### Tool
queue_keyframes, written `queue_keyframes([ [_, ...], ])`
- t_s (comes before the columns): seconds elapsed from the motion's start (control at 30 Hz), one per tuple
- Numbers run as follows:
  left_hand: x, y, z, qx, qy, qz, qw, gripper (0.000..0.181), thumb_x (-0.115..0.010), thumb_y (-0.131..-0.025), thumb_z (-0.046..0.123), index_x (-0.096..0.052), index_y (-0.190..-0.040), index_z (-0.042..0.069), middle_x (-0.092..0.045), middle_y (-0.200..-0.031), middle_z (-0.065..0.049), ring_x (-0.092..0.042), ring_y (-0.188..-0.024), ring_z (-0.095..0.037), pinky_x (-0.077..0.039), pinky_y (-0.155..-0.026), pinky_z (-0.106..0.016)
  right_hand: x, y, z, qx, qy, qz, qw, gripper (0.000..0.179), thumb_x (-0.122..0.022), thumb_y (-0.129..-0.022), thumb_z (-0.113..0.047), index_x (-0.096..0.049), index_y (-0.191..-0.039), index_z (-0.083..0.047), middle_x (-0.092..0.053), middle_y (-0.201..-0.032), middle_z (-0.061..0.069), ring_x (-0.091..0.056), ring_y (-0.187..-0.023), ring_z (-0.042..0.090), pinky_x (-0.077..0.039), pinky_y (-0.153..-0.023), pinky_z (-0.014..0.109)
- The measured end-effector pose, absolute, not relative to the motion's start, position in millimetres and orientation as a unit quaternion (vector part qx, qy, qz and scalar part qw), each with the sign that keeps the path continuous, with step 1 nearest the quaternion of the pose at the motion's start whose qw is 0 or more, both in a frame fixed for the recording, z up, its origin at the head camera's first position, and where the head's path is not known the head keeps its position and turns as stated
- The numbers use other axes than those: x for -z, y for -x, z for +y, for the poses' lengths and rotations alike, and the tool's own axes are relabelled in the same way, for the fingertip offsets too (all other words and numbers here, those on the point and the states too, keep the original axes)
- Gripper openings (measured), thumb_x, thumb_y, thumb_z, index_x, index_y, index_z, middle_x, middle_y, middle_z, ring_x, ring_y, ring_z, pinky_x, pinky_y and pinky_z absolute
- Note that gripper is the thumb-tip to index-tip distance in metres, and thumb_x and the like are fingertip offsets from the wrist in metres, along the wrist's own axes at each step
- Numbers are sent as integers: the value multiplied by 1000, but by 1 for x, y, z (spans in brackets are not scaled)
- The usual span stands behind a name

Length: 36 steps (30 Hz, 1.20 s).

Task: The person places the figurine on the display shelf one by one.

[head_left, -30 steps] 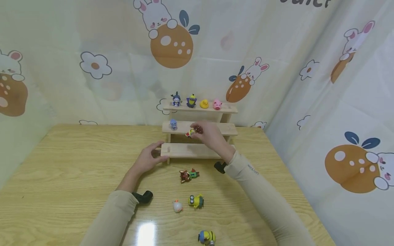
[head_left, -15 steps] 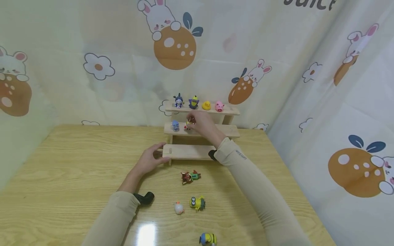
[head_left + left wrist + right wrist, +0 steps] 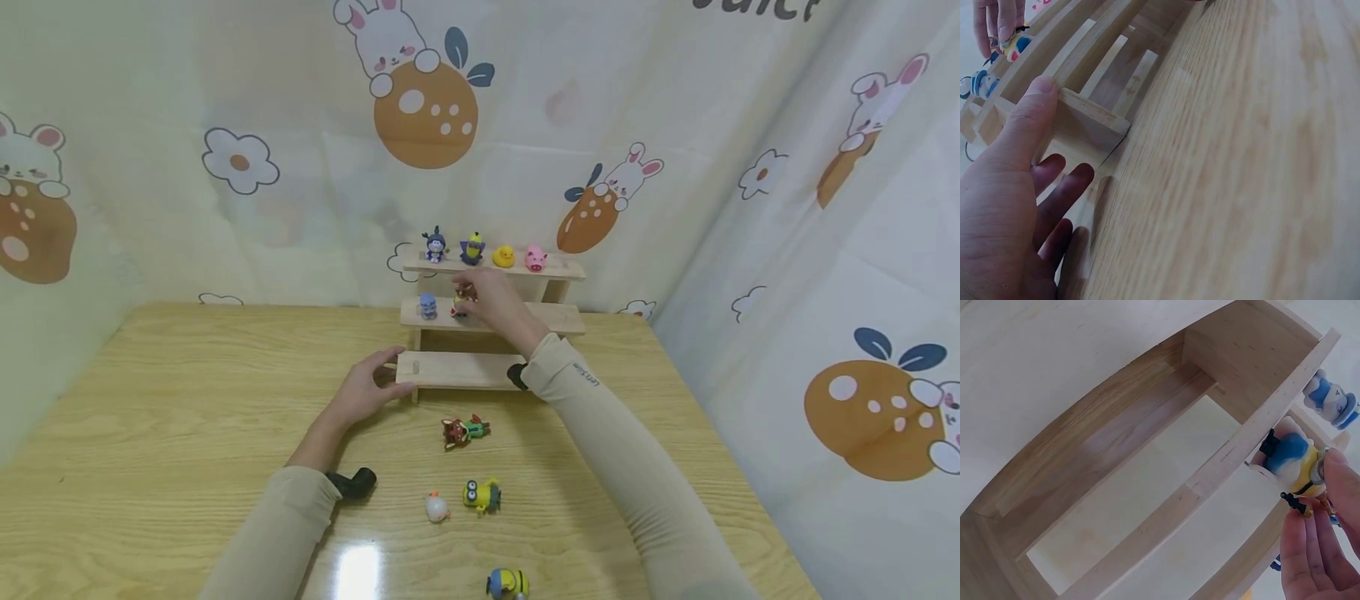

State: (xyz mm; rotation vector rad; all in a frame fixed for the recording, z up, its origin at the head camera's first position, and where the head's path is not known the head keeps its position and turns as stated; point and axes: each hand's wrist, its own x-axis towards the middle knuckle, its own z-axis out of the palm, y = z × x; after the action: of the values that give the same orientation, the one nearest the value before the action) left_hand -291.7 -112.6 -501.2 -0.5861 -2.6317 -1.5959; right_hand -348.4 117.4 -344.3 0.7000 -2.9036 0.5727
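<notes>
A three-tier wooden display shelf (image 3: 465,372) stands on the table, seen in all views. My left hand (image 3: 363,388) holds the left end of its lowest tier, thumb (image 3: 1038,100) on the front corner. My right hand (image 3: 498,302) pinches a small toy figure (image 3: 1297,459), yellow with a goggle-like eye and blue and white parts. The figure is upright at the middle tier, its feet at the board, partly covered by my fingers in the head view. Left of it on that tier stands a blue toy figure (image 3: 427,306).
A dark-blue figure (image 3: 435,247), a yellow-and-purple figure (image 3: 472,249), a duck (image 3: 503,257) and a pig (image 3: 536,258) line the top tier. On the table lie a fox figure (image 3: 465,432), a white toy (image 3: 437,507) and two yellow minion figures (image 3: 482,496).
My right hand has moved slightly left and away from me, bringing the tilted toy figure upright onto the middle tier. It has barely moved in the last half second. My left hand stays at the shelf.
</notes>
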Motion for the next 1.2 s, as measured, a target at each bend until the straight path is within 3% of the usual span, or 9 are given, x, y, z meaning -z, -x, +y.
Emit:
queue_keyframes([
  [0.93, 503, 292, -112, 510, 182, -840, 0, 78, -76, -79, 36, -41, -144, 10, -55, -131, -14, -58, -115, -31, -46, -100, -45, 343, 348, 118, -183, -211, -959, 42, 40, -71, -85, -13, -62, -123, -6, -67, -112, 9, -63, -100, 20, -52, -88, 31],
  [1.2, 504, 292, -112, 511, 181, -841, 2, 77, -76, -80, 36, -42, -143, 10, -57, -127, -13, -58, -115, -31, -46, -100, -46, 338, 333, 124, -184, -193, -961, 69, 43, -70, -87, -24, -60, -127, -10, -60, -126, 9, -58, -113, 25, -48, -96, 37],
])
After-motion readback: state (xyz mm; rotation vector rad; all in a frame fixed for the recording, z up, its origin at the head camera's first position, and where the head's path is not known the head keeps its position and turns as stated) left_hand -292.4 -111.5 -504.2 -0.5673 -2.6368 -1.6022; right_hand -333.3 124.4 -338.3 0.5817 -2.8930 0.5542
